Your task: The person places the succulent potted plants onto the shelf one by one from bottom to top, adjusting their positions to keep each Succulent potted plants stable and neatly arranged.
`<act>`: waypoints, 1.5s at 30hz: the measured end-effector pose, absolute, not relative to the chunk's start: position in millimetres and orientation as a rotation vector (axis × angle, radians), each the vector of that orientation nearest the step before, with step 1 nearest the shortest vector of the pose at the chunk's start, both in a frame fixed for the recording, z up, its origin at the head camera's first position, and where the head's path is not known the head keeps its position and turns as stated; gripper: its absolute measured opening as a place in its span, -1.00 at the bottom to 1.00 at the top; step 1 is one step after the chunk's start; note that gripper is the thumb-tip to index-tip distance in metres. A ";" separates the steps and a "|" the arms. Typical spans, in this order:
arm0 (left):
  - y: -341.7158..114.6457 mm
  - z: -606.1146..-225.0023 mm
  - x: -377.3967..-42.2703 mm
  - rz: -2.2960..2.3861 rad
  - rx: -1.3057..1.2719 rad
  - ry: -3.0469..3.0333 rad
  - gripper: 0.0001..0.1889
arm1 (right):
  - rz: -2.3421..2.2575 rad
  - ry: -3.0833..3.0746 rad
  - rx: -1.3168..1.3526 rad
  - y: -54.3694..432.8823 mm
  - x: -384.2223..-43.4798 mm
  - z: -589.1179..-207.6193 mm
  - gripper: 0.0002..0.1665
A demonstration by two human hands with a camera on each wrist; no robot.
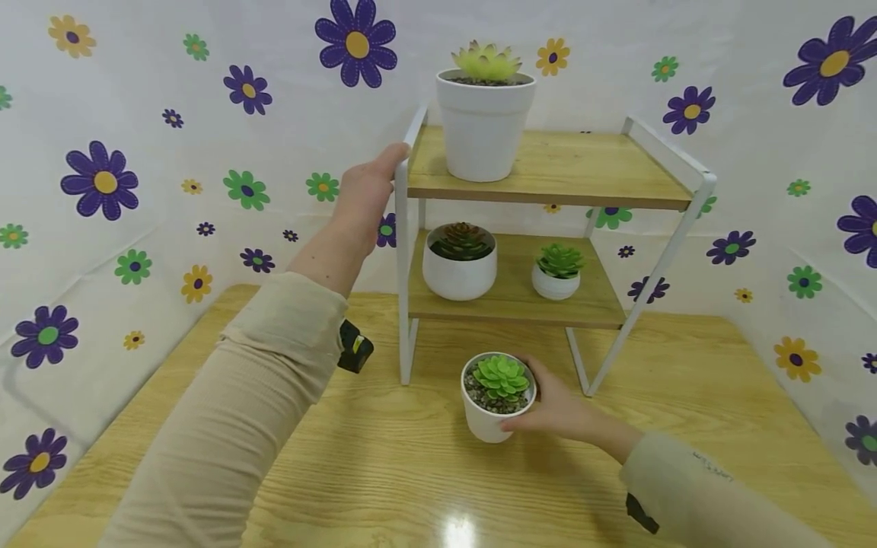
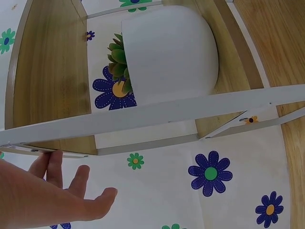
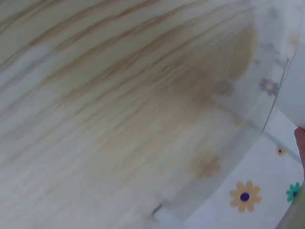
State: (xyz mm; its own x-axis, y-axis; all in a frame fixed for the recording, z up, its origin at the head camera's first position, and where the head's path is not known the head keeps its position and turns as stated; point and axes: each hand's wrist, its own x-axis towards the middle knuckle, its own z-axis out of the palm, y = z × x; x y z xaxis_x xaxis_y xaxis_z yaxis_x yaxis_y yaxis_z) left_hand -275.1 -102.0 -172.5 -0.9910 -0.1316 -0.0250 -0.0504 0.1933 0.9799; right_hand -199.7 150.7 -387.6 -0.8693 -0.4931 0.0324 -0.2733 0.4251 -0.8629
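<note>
My right hand (image 1: 551, 407) grips a white pot with a bright green succulent (image 1: 489, 422), fingers around its far right side and thumb on the near rim. The pot is low over the table, in front of the two-tier shelf (image 1: 569, 199). Only a fingertip and part of the pot (image 3: 293, 95) show at the right edge of the right wrist view. My left hand (image 1: 366, 190) holds the top of the shelf's left white frame. The left wrist view shows two fingers (image 2: 55, 169) against the frame, the others off it.
On the upper board stands a tall white pot with a pale yellow-green succulent (image 1: 483, 125). The lower board bears a round white pot with a dark succulent (image 1: 459, 278) and a small white pot with a green one (image 1: 556, 285). Flower-patterned cloth (image 1: 164, 243) surrounds the wooden table (image 1: 363, 457).
</note>
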 end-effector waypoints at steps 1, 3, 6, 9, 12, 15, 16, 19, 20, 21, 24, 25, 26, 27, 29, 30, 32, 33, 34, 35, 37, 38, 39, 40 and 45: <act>-101.4 -172.6 -275.1 -1.949 0.180 -2.378 -0.37 | -1.411 2.473 -0.674 156.0 -197.8 -385.0 0.15; -100.7 -172.7 -275.0 -1.949 0.181 -2.385 -0.38 | -1.404 2.497 -0.700 166.5 -194.0 -379.1 0.13; -100.5 -173.1 -275.0 -1.936 0.182 -2.394 -0.38 | -1.391 2.498 -0.745 181.0 -189.8 -367.7 0.11; -101.6 -173.3 -275.1 -1.932 0.179 -2.391 -0.40 | -1.365 2.485 -0.782 192.3 -186.4 -353.8 0.08; -101.6 -173.2 -275.5 -1.936 0.165 -2.387 -0.41 | -1.336 2.511 -0.824 201.7 -182.6 -337.9 0.08; -100.9 -172.8 -275.9 -1.944 0.159 -2.384 -0.39 | -1.338 2.541 -0.845 209.3 -178.4 -320.6 0.07; -101.1 -172.6 -275.7 -1.947 0.163 -2.382 -0.39 | -1.338 2.550 -0.853 211.0 -177.0 -314.3 0.07; -102.2 -172.4 -275.2 -1.955 0.173 -2.377 -0.37 | -1.346 2.560 -0.848 215.3 -173.6 -296.4 0.05; -102.4 -172.3 -274.8 -1.957 0.172 -2.376 -0.36 | -1.347 2.557 -0.843 217.1 -172.6 -290.8 0.04; -102.5 -172.5 -274.5 -1.958 0.171 -2.375 -0.36 | -1.346 2.552 -0.835 218.9 -171.7 -285.1 0.03; -102.5 -173.0 -274.2 -1.950 0.156 -2.378 -0.36 | -1.345 2.543 -0.804 224.5 -169.8 -269.3 0.00; -102.2 -172.9 -274.2 -1.949 0.152 -2.381 -0.36 | -1.349 2.537 -0.786 226.7 -169.5 -264.1 -0.01; -101.9 -172.8 -274.1 -1.949 0.149 -2.381 -0.37 | -1.344 2.543 -0.757 229.1 -169.2 -258.9 -0.01; -101.6 -172.8 -274.3 -1.948 0.147 -2.381 -0.37 | -1.333 2.560 -0.736 231.4 -169.1 -253.5 -0.02; -101.0 -172.7 -274.7 -1.945 0.141 -2.381 -0.37 | -1.316 2.590 -0.681 236.5 -168.9 -242.9 -0.02; -100.7 -172.9 -274.8 -1.948 0.140 -2.381 -0.37 | -1.310 2.609 -0.652 238.9 -168.9 -237.8 -0.03; -100.4 -173.4 -274.9 -1.950 0.133 -2.380 -0.37 | -1.251 2.678 -0.589 243.5 -168.7 -226.5 -0.05; -100.3 -173.7 -275.2 -1.950 0.131 -2.380 -0.37 | -1.227 2.706 -0.564 245.9 -169.0 -220.8 -0.05; -100.3 -173.9 -275.4 -1.945 0.133 -2.383 -0.38 | -1.200 2.732 -0.533 248.2 -169.1 -214.6 -0.04; -100.2 -174.0 -275.1 -1.945 0.133 -2.384 -0.38 | -1.173 2.757 -0.508 250.4 -169.5 -208.5 -0.03; -100.1 -173.7 -274.9 -1.938 0.143 -2.388 -0.37 | -1.130 2.786 -0.444 254.4 -170.3 -195.8 -0.04; -99.9 -173.5 -274.7 -1.933 0.146 -2.389 -0.37 | -1.130 2.793 -0.432 256.4 -171.0 -189.9 -0.03; -99.9 -173.3 -274.7 -1.933 0.151 -2.386 -0.37 | -1.147 2.784 -0.421 258.3 -172.1 -184.4 -0.04; -99.8 -173.0 -274.5 -1.932 0.153 -2.385 -0.37 | -1.154 2.779 -0.406 259.9 -173.0 -179.2 -0.05; -99.7 -172.6 -274.5 -1.947 0.138 -2.373 -0.37 | -1.194 2.770 -0.404 265.9 -181.2 -155.8 -0.14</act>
